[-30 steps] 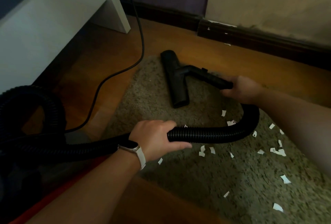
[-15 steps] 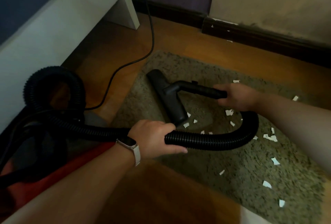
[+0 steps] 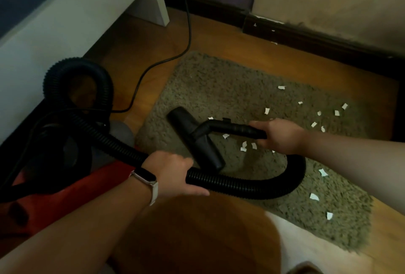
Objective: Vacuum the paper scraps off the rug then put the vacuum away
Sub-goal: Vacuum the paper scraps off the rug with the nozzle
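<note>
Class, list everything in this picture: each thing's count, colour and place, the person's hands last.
rug: one, grey-beige, on wooden floor
paper scraps: many, white, mostly rug's right half
nozzle: one, black, rug's left part
wand: one, black, joined to nozzle
vacuum body: one, red and black, left
hose: one, black, ribbed, vacuum body to wand
power cord: one, black, across floor
furniture: one, white, upper left
skirting board: one, dark, far side
watch: one, pale strap, left wrist
left hand: one, grips hose
right hand: one, grips wand
</note>
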`<state>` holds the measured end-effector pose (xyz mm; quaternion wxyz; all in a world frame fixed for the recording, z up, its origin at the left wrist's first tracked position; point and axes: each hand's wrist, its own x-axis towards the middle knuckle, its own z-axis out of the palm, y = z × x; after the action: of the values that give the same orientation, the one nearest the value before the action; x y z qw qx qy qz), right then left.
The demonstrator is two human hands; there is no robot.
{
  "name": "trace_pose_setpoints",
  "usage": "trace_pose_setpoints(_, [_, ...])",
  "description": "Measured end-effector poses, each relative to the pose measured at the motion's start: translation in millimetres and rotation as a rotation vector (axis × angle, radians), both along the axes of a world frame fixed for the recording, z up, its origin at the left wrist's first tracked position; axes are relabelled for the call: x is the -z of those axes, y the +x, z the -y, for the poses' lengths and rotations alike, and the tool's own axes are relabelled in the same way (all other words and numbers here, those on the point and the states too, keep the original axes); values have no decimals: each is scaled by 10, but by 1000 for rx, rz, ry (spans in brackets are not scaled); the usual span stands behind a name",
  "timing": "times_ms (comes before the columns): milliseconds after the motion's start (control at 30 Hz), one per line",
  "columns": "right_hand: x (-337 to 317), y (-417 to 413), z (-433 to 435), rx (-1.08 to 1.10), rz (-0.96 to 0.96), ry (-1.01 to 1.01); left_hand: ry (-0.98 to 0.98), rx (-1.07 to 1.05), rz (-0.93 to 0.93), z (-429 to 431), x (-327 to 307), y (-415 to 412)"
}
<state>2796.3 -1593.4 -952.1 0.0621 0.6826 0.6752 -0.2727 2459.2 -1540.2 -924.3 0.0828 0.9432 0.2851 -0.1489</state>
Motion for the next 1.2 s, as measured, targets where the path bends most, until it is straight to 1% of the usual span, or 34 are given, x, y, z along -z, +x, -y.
trace_pose_setpoints(200, [-34, -256, -81, -114, 28, 21, -6, 31, 59, 50, 63, -150])
trace_pose_setpoints(367, [-5, -273, -49, -71, 42, -7, -20, -40, 94, 15, 134, -209])
trace_pose_setpoints(500, [-36, -50, 51, 43, 55, -69, -49, -139, 141, -44, 100, -96])
trace_pose_setpoints(600, [-55, 96, 148, 124, 72, -70, -50, -154, 134, -71, 82, 6])
trace_pose_setpoints(667, [-49, 115, 209, 173, 55, -79, -58, -132, 93, -91, 72, 42])
trace_pose_setpoints(767, [-25, 35, 272, 216, 35, -75, -93, -45, 39, -143, 28, 52])
trace_pose_setpoints(833, [0, -54, 335, 247, 6, -63, -102, 37, 54, -182, -27, 55])
trace_pose_setpoints(933, [64, -204, 494, 331, -47, -55, -61, 147, 103, -264, -148, 24])
trace_pose_setpoints(1000, [113, -308, 600, 408, -60, -55, -51, 164, 98, -334, -226, -22])
trace_pose_setpoints(1100, [206, -492, 721, 542, -69, -53, -38, 188, 34, -342, -341, -60])
trace_pose_setpoints(1200, [278, -702, 808, 637, 5, -62, -58, 134, -8, -283, -488, -60])
